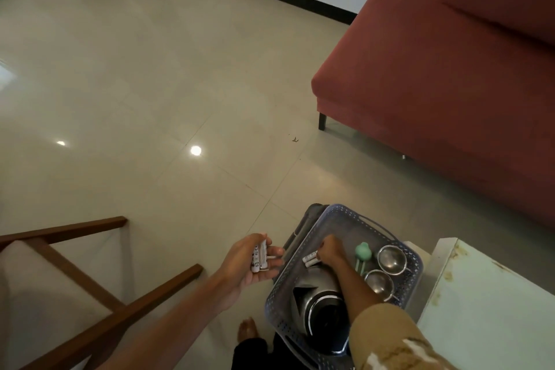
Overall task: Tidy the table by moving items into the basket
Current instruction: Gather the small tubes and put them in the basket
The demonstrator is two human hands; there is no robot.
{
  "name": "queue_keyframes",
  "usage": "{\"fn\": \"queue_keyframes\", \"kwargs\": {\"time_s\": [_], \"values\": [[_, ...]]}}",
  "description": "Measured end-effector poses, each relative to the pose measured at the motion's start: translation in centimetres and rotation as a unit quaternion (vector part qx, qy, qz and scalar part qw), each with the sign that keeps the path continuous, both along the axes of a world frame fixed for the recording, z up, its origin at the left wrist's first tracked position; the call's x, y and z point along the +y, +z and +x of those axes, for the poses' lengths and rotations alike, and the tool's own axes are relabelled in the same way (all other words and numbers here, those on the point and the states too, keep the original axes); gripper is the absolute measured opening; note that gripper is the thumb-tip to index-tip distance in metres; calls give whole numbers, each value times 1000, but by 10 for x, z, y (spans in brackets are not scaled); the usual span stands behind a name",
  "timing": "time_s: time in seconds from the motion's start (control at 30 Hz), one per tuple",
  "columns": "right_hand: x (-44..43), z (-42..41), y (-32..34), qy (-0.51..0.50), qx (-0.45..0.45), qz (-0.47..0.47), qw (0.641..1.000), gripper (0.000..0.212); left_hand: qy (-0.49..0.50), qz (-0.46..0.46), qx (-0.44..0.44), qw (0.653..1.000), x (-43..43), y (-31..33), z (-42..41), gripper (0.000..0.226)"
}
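A blue-grey plastic basket [336,216] sits at the lower right on a dark stool or case. Inside lie a steel kettle [318,297], two small steel bowls [392,258], a green utensil [363,251] and white batteries [310,261]. My left hand [255,264] hovers just left of the basket, palm up, holding a few white batteries [260,255]. My right hand [330,251] reaches down inside the basket, its fingertips on the batteries lying there.
A pale green-white table [492,294] stands right of the basket. A red sofa [435,69] fills the upper right. A wooden chair frame [99,288] is at the lower left. Shiny tiled floor spreads ahead; my bare foot [247,329] shows below.
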State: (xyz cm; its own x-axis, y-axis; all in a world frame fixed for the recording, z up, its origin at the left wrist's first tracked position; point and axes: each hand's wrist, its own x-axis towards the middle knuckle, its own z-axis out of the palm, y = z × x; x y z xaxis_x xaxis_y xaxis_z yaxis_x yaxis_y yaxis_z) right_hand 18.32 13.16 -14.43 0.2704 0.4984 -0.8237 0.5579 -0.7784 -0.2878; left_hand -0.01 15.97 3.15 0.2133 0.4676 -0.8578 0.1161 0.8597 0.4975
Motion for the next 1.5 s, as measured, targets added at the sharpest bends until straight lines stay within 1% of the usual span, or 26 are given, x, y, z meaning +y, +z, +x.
{"fn": "queue_keyframes", "kwargs": {"time_s": [0.1,0.27,0.33,0.4,0.5,0.57,0.6,0.67,0.7,0.8,0.83,0.87,0.9,0.97,1.0,1.03,1.1,1.13,1.23,1.33,1.43,1.5], "values": [[-4,-5,-6,60,8,8,998,36,7,-6,10,1000,-1,-4,-2,21],[0,-9,-7,70,28,18,997,37,17,-5,21,1000,-2,-4,-2,21],[1,-11,-6,72,37,17,997,33,22,-3,21,1000,-2,-4,-2,21],[1,-13,-2,95,49,7,994,23,28,-3,21,999,-1,-3,-2,21],[2,-18,-2,126,134,-12,983,29,33,-3,20,999,-1,-4,-3,21],[3,-17,2,107,174,-31,978,16,36,-5,16,999,-2,-5,-4,21],[4,-15,3,98,182,-29,978,16,37,-9,14,999,-2,-6,-5,22],[7,-12,10,92,173,-14,980,18,40,-19,7,999,-3,-8,-5,27],[9,-11,12,103,160,-6,982,14,44,-26,2,999,-3,-8,-5,32],[21,-5,40,164,118,-15,979,9,60,-45,-13,997,-4,-8,-2,46],[26,-4,54,187,117,-6,975,10,61,-46,-15,997,-4,-7,-1,50],[31,-3,68,206,114,13,972,17,59,-47,-18,997,-4,-6,0,53],[35,-3,81,196,120,52,972,20,55,-49,-21,997,-5,-5,2,55],[37,-8,112,106,170,147,969,17,35,-53,-23,998,-6,-4,5,59],[36,-12,129,74,206,192,957,15,21,-54,-22,998,-6,-4,6,61],[36,-16,144,68,242,217,943,14,7,-57,-20,998,-6,-3,8,63],[34,-23,164,108,293,224,923,13,-21,-55,-14,998,-7,-2,11,67],[32,-26,170,133,299,217,920,12,-33,-48,-9,998,-7,-1,12,67],[27,-26,173,192,273,211,919,15,-41,-33,8,999,-10,0,16,66],[19,-23,171,180,280,205,921,20,-47,-28,27,998,-11,-1,17,72],[12,-24,168,151,280,208,925,25,-96,-16,49,994,-12,0,17,77],[9,-25,165,149,279,206,926,25,-138,0,73,988,-14,0,16,75]]}}
